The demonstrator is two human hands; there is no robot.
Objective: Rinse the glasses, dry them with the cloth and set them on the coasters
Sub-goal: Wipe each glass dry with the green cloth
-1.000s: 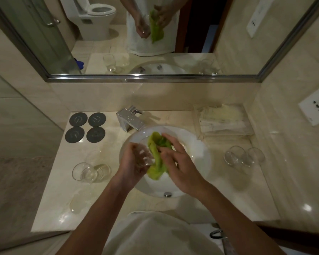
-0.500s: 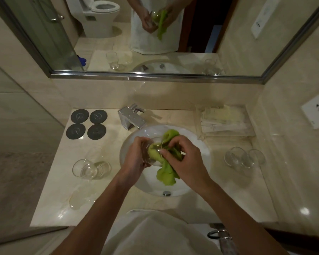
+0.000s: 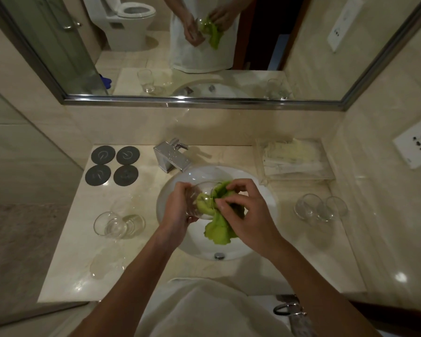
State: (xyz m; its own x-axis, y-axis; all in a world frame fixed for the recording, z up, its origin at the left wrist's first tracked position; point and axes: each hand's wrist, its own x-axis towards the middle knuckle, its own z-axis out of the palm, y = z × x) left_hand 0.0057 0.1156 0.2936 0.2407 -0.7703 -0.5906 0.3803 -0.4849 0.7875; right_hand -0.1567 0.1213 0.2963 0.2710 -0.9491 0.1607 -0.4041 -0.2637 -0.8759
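The glass (image 3: 202, 200) lies tilted over the sink (image 3: 258, 188) at the middle of the frame, so any drips probably fall into the bowl. The left hand (image 3: 180, 207) is wrapped round its body, mouth turned right. The right hand (image 3: 243, 212) pinches the green cloth (image 3: 219, 229) and stuffs part of it inside, the tail hanging below. Four dark coasters (image 3: 114, 165) sit bare at the upper left, past the tap (image 3: 171, 158). Two glasses (image 3: 118, 224) stand at the left, near the way to the coasters, and two more glasses (image 3: 321, 209) at the right.
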